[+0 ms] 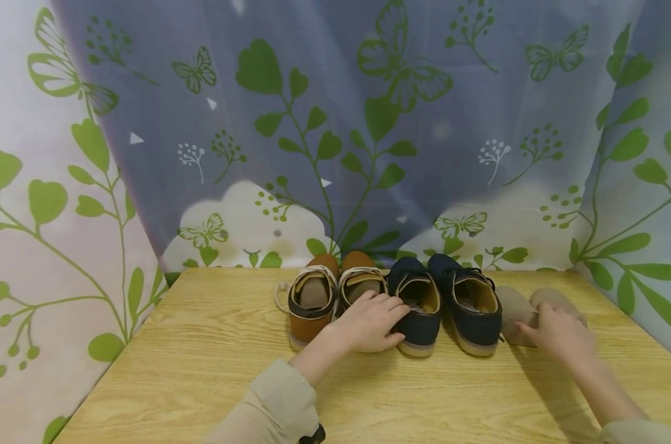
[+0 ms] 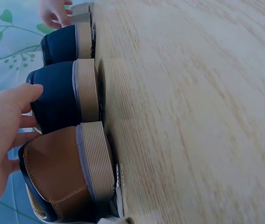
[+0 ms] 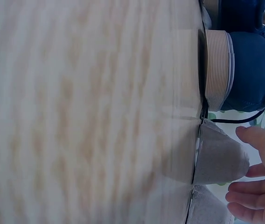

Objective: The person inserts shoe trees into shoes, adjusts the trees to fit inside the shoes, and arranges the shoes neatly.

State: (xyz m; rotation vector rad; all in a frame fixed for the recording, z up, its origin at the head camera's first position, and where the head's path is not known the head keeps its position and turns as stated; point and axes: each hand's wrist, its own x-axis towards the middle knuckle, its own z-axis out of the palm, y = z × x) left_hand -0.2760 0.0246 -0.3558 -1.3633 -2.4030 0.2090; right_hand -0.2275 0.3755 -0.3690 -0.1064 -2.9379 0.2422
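Observation:
In the head view my left hand (image 1: 371,320) lies across the right brown shoe (image 1: 363,285) and reaches to the near navy shoe (image 1: 420,333). Its fingers are loosely extended, and the left wrist view puts the thumb (image 2: 35,91) at the top of the navy heel. Over on the right, my right hand (image 1: 560,333) is above a pair of grey-beige, slipper-like pieces (image 1: 513,308). Thumb and fingers are spread apart in the right wrist view, beside the nearer grey-beige piece (image 3: 221,156).
The left brown shoe (image 1: 311,308), with pale laces, stands at the row's left end. Another navy shoe (image 1: 476,330) stands between the hands. All sit on a wood-grain table (image 1: 213,345) against a leaf-and-butterfly printed curtain (image 1: 335,123), whose side panels flank the table.

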